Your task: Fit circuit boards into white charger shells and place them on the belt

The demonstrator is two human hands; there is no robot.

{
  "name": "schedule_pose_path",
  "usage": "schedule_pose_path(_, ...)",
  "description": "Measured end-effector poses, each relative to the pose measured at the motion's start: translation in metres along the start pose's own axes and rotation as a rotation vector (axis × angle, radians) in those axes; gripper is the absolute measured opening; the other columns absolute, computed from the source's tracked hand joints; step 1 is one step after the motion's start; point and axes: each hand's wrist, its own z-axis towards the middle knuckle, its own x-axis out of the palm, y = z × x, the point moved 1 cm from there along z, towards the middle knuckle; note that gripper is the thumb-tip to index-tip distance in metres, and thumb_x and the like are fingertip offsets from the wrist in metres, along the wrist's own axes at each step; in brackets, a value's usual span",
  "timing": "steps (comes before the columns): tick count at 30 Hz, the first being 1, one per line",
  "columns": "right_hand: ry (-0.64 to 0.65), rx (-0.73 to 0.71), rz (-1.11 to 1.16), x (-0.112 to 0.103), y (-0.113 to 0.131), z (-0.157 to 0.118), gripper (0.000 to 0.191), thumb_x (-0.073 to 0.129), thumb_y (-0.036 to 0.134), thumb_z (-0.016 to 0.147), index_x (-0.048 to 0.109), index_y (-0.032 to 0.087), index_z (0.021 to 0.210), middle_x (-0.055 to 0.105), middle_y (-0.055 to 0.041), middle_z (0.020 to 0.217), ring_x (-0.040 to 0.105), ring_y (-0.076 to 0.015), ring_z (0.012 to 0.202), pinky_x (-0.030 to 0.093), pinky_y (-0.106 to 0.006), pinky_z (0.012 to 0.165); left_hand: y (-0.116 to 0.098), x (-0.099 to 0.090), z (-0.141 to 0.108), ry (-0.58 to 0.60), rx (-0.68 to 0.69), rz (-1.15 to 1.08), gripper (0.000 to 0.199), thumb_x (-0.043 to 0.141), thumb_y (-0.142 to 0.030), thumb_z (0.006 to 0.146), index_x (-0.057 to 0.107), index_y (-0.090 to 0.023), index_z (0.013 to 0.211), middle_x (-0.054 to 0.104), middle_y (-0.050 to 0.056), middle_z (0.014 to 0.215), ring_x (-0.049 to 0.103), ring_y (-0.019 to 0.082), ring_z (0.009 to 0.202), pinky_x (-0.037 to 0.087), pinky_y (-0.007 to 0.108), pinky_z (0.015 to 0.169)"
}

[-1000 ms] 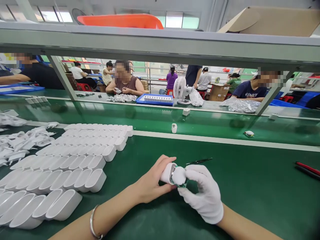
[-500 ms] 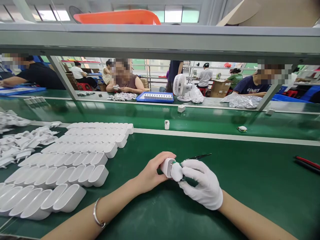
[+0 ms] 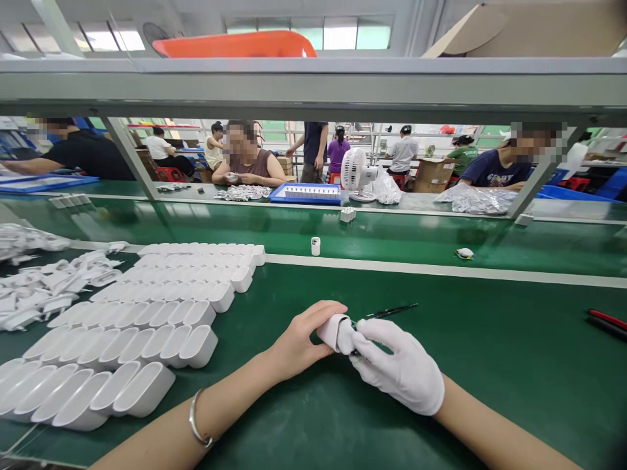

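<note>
My bare left hand is closed around a white plastic charger housing, its open end facing right. My right hand, in a white glove, pinches a small circuit board with a white rounded block on it. The block's left end sits at the mouth of the housing, partly inside. Most of the board is covered by the gloved fingers. Behind the right hand a thin black tool lies on the green bench.
Rows of open white housings fill the left side, beside a pile of white plug parts. On the green strip ahead are a small white charger and a circuit board. Red-and-black pliers lie at right. Several co-workers sit opposite.
The white block and board have moved left into the mouth of the housing, with less of them showing. The right hand has turned slightly. The whole view has shifted a little.
</note>
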Motion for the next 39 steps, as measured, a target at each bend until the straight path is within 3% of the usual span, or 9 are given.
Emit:
schedule_pose_path(5,-0.05,-0.094,0.033,0.006,-0.003,-0.004,0.034,0.06,0.022,0.08,0.06,0.029,0.113,0.063,-0.0059,0.109,0.064,-0.022,0.093,0.057,-0.032,0.077,-0.006,0.002,0.002,0.064,-0.036,-0.051,0.053,0.071,-0.028,0.077,0.05,-0.022,0.125,0.055,0.011,0.126,0.05,0.026,0.116,0.04,0.041,0.102)
schedule_pose_path(9,0.012,0.271,0.42,0.008,-0.006,0.0,0.06,0.062,0.035,0.081,0.041,0.025,0.137,0.057,-0.0131,0.123,0.062,-0.0266,0.104,0.056,-0.039,0.081,-0.007,0.004,0.001,0.097,-0.041,0.046,0.057,0.077,-0.04,0.069,0.056,-0.026,0.12,0.039,0.011,0.137,0.045,0.027,0.116,0.037,0.042,0.104)
schedule_pose_path(13,0.322,0.483,0.754,0.012,0.001,0.007,0.054,0.062,0.047,0.078,0.055,0.018,0.123,0.067,-0.0108,0.095,0.066,-0.024,0.083,0.057,-0.033,0.068,-0.004,0.008,-0.002,0.157,-0.118,0.082,0.061,0.078,-0.044,0.066,0.058,-0.029,0.122,0.035,0.008,0.113,0.04,0.023,0.107,0.045,0.035,0.094)
schedule_pose_path(16,0.277,0.592,0.754,0.014,0.003,0.008,0.041,0.065,0.048,0.075,0.063,0.017,0.103,0.068,-0.0086,0.089,0.065,-0.0224,0.078,0.056,-0.031,0.068,-0.003,0.014,-0.002,0.176,-0.121,-0.109,0.076,0.081,-0.043,0.063,0.049,-0.032,0.131,0.035,0.006,0.104,0.042,0.021,0.103,0.044,0.035,0.093)
schedule_pose_path(19,0.165,0.649,0.747,0.016,0.001,0.008,0.039,0.067,0.047,0.073,0.064,0.017,0.097,0.069,-0.0102,0.092,0.066,-0.0254,0.086,0.056,-0.034,0.074,-0.001,0.017,0.0,0.018,-0.219,-0.322,0.09,0.087,-0.038,0.054,0.046,-0.031,0.134,0.041,0.006,0.108,0.047,0.021,0.101,0.046,0.035,0.088)
schedule_pose_path(23,0.149,0.622,0.704,0.014,-0.006,0.01,0.034,0.067,0.041,0.072,0.062,0.019,0.098,0.069,-0.0092,0.096,0.066,-0.0249,0.09,0.055,-0.035,0.077,0.003,0.016,0.002,-0.116,-0.395,-0.509,0.066,0.088,-0.03,0.052,0.065,-0.022,0.113,0.053,0.008,0.105,0.054,0.02,0.092,0.047,0.032,0.079)
schedule_pose_path(27,0.307,0.561,0.469,0.009,-0.013,0.011,0.017,0.065,0.031,0.069,0.062,0.021,0.082,0.065,-0.0007,0.068,0.059,-0.0157,0.057,0.049,-0.025,0.05,0.007,0.015,0.004,-0.049,-0.489,-0.619,0.067,0.089,-0.027,0.047,0.068,-0.02,0.11,0.059,0.009,0.104,0.056,0.02,0.087,0.046,0.033,0.077)
schedule_pose_path(30,0.293,0.631,0.394,0.006,-0.013,0.011,0.016,0.065,0.032,0.066,0.058,0.019,0.07,0.057,0.0023,0.058,0.051,-0.0114,0.05,0.042,-0.022,0.046,0.006,0.017,0.004,-0.036,-0.645,-0.785,0.069,0.09,-0.027,0.046,0.067,-0.015,0.11,0.065,0.01,0.097,0.059,0.021,0.087,0.045,0.035,0.082)
schedule_pose_path(39,0.186,0.884,0.728,0.012,0.002,0.009,0.034,0.068,0.042,0.063,0.057,0.015,0.079,0.053,0.0042,0.051,0.049,-0.0094,0.04,0.036,-0.019,0.034,-0.006,0.018,0.004,-0.099,-0.736,-0.76,0.036,0.085,-0.025,0.054,0.075,-0.012,0.086,0.072,0.006,0.077,0.06,0.017,0.071,0.046,0.028,0.073)
